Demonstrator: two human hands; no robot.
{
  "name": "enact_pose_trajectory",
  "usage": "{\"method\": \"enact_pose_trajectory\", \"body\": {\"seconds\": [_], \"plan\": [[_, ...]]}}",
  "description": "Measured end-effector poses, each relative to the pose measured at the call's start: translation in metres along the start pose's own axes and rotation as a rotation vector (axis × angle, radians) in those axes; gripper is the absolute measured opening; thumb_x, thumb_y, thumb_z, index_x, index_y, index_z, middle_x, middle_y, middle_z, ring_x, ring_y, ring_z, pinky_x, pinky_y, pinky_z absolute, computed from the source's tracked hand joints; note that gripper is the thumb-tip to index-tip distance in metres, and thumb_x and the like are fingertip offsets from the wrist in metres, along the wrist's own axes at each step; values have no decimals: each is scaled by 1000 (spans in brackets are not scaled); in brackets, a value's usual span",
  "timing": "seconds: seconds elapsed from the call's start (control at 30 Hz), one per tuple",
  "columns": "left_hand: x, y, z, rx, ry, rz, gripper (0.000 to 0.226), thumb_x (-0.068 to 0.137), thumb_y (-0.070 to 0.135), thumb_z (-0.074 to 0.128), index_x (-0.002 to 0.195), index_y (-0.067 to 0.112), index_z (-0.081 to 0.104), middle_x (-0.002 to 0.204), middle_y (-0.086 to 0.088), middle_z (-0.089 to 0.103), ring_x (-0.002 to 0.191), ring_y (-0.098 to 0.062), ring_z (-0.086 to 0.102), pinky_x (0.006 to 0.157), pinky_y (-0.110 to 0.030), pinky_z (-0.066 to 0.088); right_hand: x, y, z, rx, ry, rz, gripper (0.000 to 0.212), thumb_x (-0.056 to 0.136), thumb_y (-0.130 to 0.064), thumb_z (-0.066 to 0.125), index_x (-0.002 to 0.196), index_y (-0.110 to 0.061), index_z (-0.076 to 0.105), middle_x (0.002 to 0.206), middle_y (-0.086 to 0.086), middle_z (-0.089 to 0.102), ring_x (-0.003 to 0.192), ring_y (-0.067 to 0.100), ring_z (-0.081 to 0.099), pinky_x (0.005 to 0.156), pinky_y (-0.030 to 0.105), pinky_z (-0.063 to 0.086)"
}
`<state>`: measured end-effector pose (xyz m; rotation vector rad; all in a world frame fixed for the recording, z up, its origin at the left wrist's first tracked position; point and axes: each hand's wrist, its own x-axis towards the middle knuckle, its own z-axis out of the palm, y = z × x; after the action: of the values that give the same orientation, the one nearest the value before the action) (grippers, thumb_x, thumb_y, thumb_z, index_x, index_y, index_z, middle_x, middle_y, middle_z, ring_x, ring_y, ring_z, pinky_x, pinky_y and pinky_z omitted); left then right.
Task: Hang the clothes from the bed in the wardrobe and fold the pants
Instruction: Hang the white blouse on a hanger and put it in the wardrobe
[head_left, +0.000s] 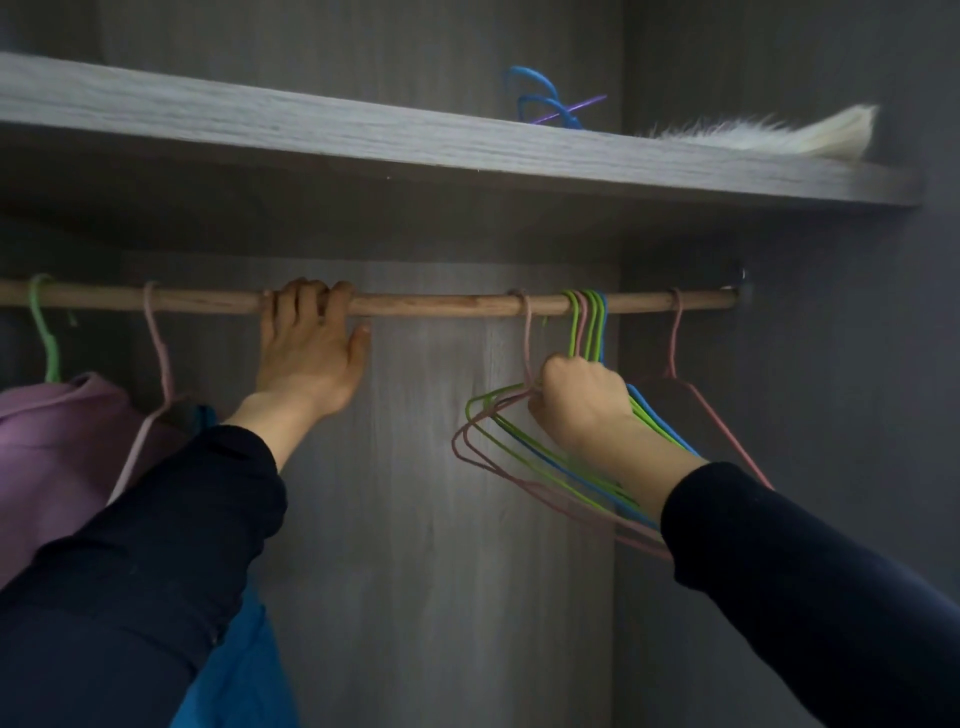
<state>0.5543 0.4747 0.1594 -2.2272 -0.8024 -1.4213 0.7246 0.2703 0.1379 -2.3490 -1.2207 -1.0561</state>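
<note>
Head view, inside the wardrobe (441, 519). Left hand (311, 348) is up on the wooden rail (441, 305), grip curled over the top of it, thumb sticking out just below the rail to the right. Nothing else in that grip, only the rail.

Right hand (582, 405) is lower and to the right, grip pressed together into a fist around the necks of a bunch of empty wire hangers (545, 467), green, pink and blue. Their hooks sit on the rail straight above the fist. The hanger bodies fan out left and below the fist, and some run behind the wrist. Cannot tell exactly how many hangers are in the grip versus just hanging beside it. One more pink hanger (675, 353) hangs alone to the right of the fist, near the rail's end bracket, apart from the bunch.

Left of the left hand: a pink hook (158, 353) on the rail, and further left a green hook (44, 332) carrying a purple hoodie (57, 441). A blue garment (244, 665) shows below the left sleeve; partly hidden by the arm, so which hanger carries it is unclear. Both sleeves are dark.

Above both hands, the shelf (363, 135) holds loose blue and purple hangers (545, 104) up over the right hand, and something white and furry (779, 137) further right.

Bed and pants are out of frame.
</note>
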Motion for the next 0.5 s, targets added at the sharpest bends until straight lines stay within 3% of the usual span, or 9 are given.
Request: {"method": "enact_pose_trajectory", "body": {"seconds": [0.07, 0.17, 0.3, 0.37, 0.5], "plan": [[0, 0, -1, -1, -13, -4, 48, 99, 34, 36, 143, 14, 32, 136, -16, 38, 132, -33, 24, 115, -46, -3, 1, -3, -1, 119, 23, 36, 17, 90, -21, 54, 84, -13, 41, 78, 6, 48, 76, 34, 57, 60, 33, 34], [0, 0, -3, 0, -39, -12, 50, 99, 35, 35, 144, 14, 30, 137, -16, 37, 132, -33, 23, 116, -47, -2, 5, -10, -5, 286, 34, 108, 12, 91, -22, 48, 84, -12, 47, 77, 6, 50, 68, 29, 47, 59, 32, 35], [-1, 3, -7, -9, -63, -27, 51, 99, 36, 34, 145, 15, 28, 139, -15, 35, 135, -32, 21, 116, -46, -4, 3, -19, -12, 606, -13, 190, 26, 93, -33, 51, 93, -11, 65, 87, 10, 66, 80, 33, 61, 70, 39, 52], [-1, 4, -9, -21, -79, -29, 53, 99, 37, 34, 147, 15, 25, 142, -16, 33, 138, -32, 18, 116, -46, -5, -8, -23, -12, 690, -20, 186, 30, 95, -39, 52, 97, -15, 70, 89, 9, 70, 85, 30, 64, 74, 39, 54], [-2, 2, -14, -63, -146, -35, 61, 99, 38, 33, 152, 16, 13, 154, -15, 21, 144, -32, 7, 118, -44, -4, -40, -24, -10, 689, -119, 173, 24, 96, -35, 54, 85, -21, 70, 68, 1, 64, 72, 25, 66, 72, 33, 52]]}}
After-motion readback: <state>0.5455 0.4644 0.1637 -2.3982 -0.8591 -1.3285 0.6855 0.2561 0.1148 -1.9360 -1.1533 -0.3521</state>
